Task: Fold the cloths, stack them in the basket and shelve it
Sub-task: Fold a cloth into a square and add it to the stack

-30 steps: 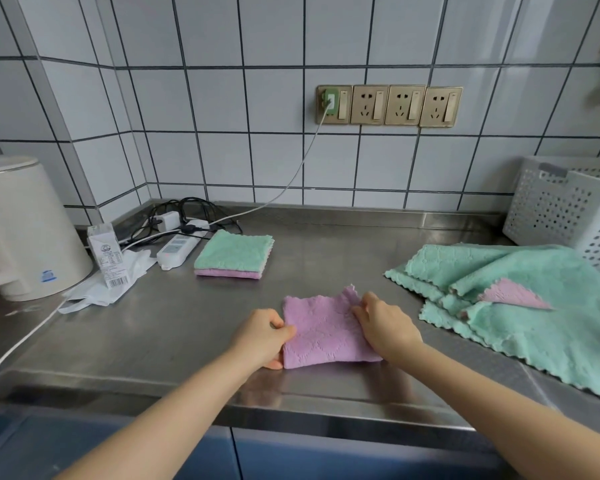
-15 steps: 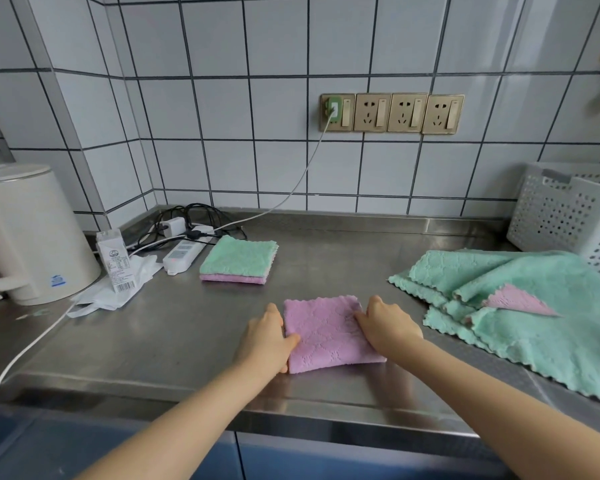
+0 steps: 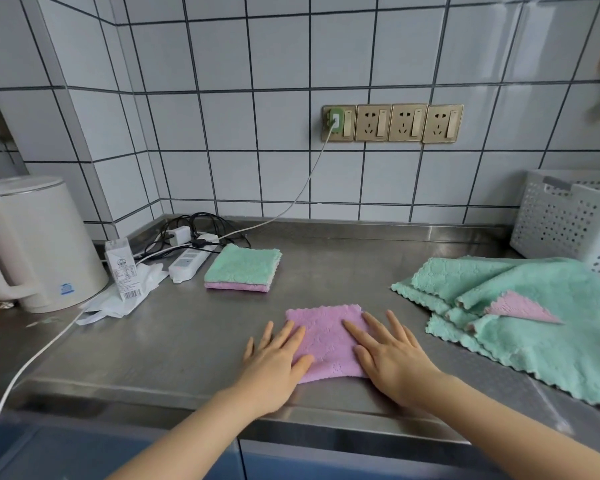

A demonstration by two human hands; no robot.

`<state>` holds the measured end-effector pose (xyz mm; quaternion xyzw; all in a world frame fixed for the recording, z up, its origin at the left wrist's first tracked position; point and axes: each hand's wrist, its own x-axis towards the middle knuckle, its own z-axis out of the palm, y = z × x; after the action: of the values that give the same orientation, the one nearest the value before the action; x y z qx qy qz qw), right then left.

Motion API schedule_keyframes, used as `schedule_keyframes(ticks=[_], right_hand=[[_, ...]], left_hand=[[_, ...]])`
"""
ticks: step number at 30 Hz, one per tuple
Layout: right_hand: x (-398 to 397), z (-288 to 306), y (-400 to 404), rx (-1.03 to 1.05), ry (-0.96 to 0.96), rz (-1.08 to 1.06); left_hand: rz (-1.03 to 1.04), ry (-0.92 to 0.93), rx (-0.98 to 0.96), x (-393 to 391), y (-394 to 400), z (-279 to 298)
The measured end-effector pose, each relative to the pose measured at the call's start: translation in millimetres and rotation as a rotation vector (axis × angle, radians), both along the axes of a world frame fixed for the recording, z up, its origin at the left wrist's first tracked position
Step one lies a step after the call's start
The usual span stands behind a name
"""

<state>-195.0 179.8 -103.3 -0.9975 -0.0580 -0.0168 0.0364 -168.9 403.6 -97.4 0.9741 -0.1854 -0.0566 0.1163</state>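
Hands lie flat on a folded pink cloth (image 3: 326, 341) at the near edge of the steel surface (image 3: 187, 327). The left hand (image 3: 278, 358) rests with straight, slightly spread fingers over the cloth's left side, its thumb on the fabric and its outer fingers on the bare metal just beside it. The right hand (image 3: 388, 355) presses the cloth's right side the same way, fingers straight and pointing away from the person; neither hand grips or pinches anything. The cloth is a small neat square with a scalloped far edge.

Farther off and to the left sits a stack of folded cloths (image 3: 242, 268), a green one on top of a pink one, well apart from the hands. To the right lies a loose pile of unfolded green cloths (image 3: 534, 306) with a pink corner (image 3: 520, 308) showing among them; the pile runs to the right edge of the view. Behind that pile, against the tiled wall, stands a white perforated basket (image 3: 568, 223), touching or nearly touching the pile's far side.

At the far left stands a cream kettle (image 3: 39, 244), with a small carton (image 3: 122, 268) and a crumpled white bag (image 3: 118, 299) beside it. A white power strip (image 3: 189, 263) and tangled cables lie in the corner, and a white cable (image 3: 291, 202) runs up to a row of wall sockets (image 3: 392, 123).
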Motion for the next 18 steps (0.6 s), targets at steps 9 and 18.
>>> schedule_keyframes(ticks=[9,18], right_hand=[[3.8,-13.4,-10.0,0.065,0.04,-0.033],[1.4,-5.7,-4.4,0.105,0.046,-0.043]], left_hand=[[0.109,0.161,-0.455,-1.1,-8.7,12.1],[0.544,0.672,-1.491,6.2,-27.7,36.7]])
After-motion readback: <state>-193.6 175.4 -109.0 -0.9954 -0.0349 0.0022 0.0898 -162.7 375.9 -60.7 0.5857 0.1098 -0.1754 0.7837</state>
